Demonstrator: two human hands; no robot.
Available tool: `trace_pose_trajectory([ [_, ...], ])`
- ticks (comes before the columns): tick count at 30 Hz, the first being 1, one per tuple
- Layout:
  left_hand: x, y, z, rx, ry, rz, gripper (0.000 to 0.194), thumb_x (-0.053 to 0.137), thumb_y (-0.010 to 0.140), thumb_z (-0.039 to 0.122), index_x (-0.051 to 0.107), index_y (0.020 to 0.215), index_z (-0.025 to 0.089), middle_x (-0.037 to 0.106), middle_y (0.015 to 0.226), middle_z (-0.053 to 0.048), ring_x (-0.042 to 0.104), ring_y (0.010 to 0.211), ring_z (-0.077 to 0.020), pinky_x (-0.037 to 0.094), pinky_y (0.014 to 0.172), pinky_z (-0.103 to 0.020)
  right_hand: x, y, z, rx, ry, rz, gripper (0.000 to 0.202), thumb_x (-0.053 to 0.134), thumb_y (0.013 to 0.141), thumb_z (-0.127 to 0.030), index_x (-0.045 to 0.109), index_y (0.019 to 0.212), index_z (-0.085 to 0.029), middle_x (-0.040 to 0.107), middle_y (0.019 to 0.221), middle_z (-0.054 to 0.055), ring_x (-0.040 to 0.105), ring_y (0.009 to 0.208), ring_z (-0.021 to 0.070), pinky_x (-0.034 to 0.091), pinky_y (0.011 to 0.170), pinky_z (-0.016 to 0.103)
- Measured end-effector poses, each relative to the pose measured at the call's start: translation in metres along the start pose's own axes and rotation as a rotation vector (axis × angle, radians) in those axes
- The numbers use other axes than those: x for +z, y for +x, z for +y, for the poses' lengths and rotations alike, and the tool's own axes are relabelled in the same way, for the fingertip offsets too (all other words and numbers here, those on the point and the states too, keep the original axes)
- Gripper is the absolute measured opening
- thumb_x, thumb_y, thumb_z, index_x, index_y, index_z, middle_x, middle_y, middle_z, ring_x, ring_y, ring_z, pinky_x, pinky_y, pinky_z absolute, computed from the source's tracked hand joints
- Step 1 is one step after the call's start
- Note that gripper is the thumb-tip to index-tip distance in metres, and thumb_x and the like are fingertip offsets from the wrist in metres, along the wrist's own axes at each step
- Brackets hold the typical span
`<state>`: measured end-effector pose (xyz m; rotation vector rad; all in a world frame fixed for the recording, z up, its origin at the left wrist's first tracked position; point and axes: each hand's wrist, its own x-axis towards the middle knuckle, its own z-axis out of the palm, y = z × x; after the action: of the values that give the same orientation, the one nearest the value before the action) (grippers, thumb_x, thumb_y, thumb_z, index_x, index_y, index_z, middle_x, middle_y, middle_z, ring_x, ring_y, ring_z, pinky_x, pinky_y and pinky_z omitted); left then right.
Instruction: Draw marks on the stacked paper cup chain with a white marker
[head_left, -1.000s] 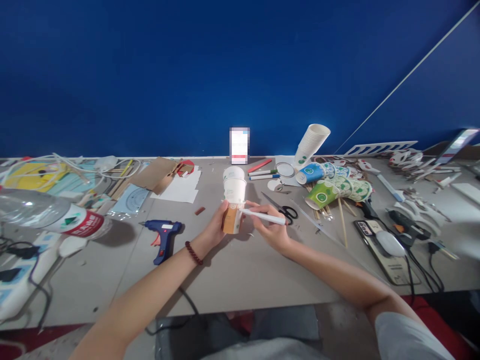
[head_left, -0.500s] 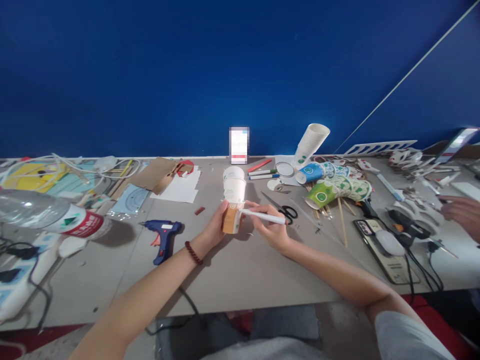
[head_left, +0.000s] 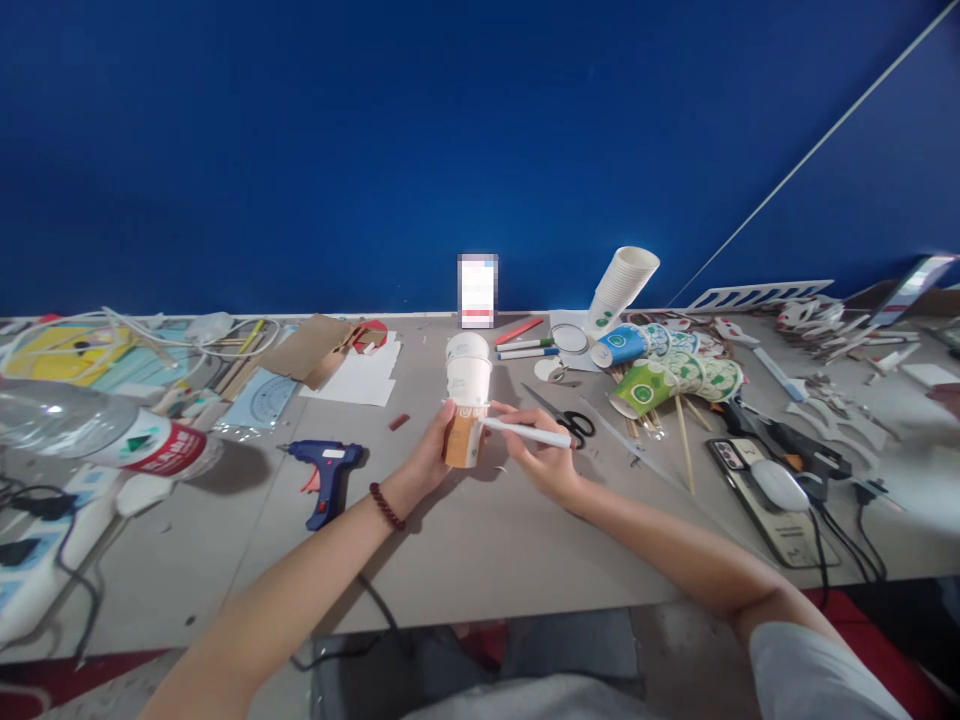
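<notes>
My left hand is closed round the left side of an orange-and-white paper cup. White paper cups sit at the far end of that cup, in line with it. Between the fingers of my right hand is a white marker pen, its tip at the orange cup's right side near the patterned band. Whether the tip touches the cup, I cannot tell. A dark bead bracelet circles my left wrist.
A blue glue gun lies left, near a plastic bottle and a power strip. Black scissors, several markers, patterned cups and a tilted white cup stack are right. A phone lies farther right.
My hands, the cups and the marker look nearly unmoved. The other person's hand at the right edge is gone from there, and a pale blur shows in that area.
</notes>
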<state>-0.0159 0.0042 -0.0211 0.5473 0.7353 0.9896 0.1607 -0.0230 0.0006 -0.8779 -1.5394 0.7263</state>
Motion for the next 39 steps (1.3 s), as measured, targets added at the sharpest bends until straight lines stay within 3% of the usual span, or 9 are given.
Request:
trace_pose_trajectory([
  [5, -0.001, 0.0, 0.0, -0.016, -0.002, 0.001, 0.054, 0.071, 0.075, 0.065, 0.075, 0.093, 0.015, 0.074, 0.079, -0.008, 0.067, 0.065, -0.019, 0.051, 0.059, -0.028, 0.001, 0.0, -0.001, -0.006, 0.052, -0.001, 0.013, 0.063, 0.094, -0.036, 0.065, 0.09, -0.024, 0.079, 0.086, 0.007, 0.073, 0.111, 0.0321, 0.064, 0.081, 0.043],
  [14, 0.0, 0.0, 0.001, -0.006, -0.012, -0.054, 0.057, 0.072, 0.074, 0.066, 0.074, 0.094, 0.012, 0.074, 0.08, -0.009, 0.068, 0.069, -0.0189, 0.052, 0.06, -0.027, 0.0, -0.001, 0.002, -0.008, 0.023, 0.002, 0.011, 0.062, 0.094, -0.034, 0.064, 0.096, -0.023, 0.079, 0.098, 0.009, 0.073, 0.111, 0.0298, 0.063, 0.085, 0.042],
  [23, 0.0, -0.001, 0.001, -0.015, -0.016, -0.033, 0.058, 0.074, 0.073, 0.065, 0.074, 0.097, 0.012, 0.074, 0.081, -0.009, 0.069, 0.07, -0.0192, 0.052, 0.062, -0.027, 0.0, -0.001, 0.002, -0.009, -0.016, -0.002, 0.007, 0.062, 0.094, -0.029, 0.064, 0.097, -0.024, 0.079, 0.101, 0.01, 0.073, 0.111, 0.0295, 0.062, 0.087, 0.044],
  [29, 0.0, 0.0, 0.001, -0.017, -0.014, -0.024, 0.051, 0.069, 0.079, 0.063, 0.075, 0.093, 0.014, 0.074, 0.079, -0.008, 0.067, 0.066, -0.0181, 0.051, 0.059, -0.027, 0.0, 0.0, -0.001, -0.021, 0.043, -0.022, 0.007, 0.062, 0.094, -0.03, 0.064, 0.091, -0.024, 0.079, 0.088, 0.007, 0.073, 0.113, 0.0305, 0.063, 0.081, 0.041],
  [32, 0.0, 0.001, -0.001, -0.018, -0.025, -0.005, 0.052, 0.068, 0.079, 0.063, 0.074, 0.094, 0.013, 0.074, 0.08, -0.008, 0.068, 0.067, -0.0187, 0.053, 0.062, -0.028, -0.003, 0.001, -0.002, -0.025, 0.05, -0.028, 0.009, 0.062, 0.094, -0.033, 0.065, 0.095, -0.025, 0.08, 0.097, 0.009, 0.073, 0.112, 0.0296, 0.063, 0.083, 0.042],
  [37, 0.004, -0.001, 0.001, -0.016, -0.027, -0.021, 0.058, 0.07, 0.076, 0.064, 0.074, 0.097, 0.01, 0.074, 0.085, -0.012, 0.07, 0.072, -0.02, 0.054, 0.067, -0.029, -0.016, 0.019, -0.003, -0.082, -0.107, 0.096, 0.019, 0.05, 0.1, -0.029, 0.062, 0.115, -0.028, 0.08, 0.1, 0.006, 0.077, 0.097, 0.0241, 0.057, 0.097, 0.046],
  [39, 0.007, -0.002, 0.003, -0.034, -0.062, -0.016, 0.055, 0.065, 0.082, 0.062, 0.073, 0.099, 0.01, 0.074, 0.085, -0.012, 0.07, 0.073, -0.0199, 0.054, 0.065, -0.029, -0.022, 0.038, 0.002, -0.139, -0.242, 0.097, 0.022, 0.046, 0.101, -0.026, 0.061, 0.117, -0.028, 0.078, 0.11, 0.007, 0.073, 0.109, 0.0249, 0.057, 0.098, 0.046],
])
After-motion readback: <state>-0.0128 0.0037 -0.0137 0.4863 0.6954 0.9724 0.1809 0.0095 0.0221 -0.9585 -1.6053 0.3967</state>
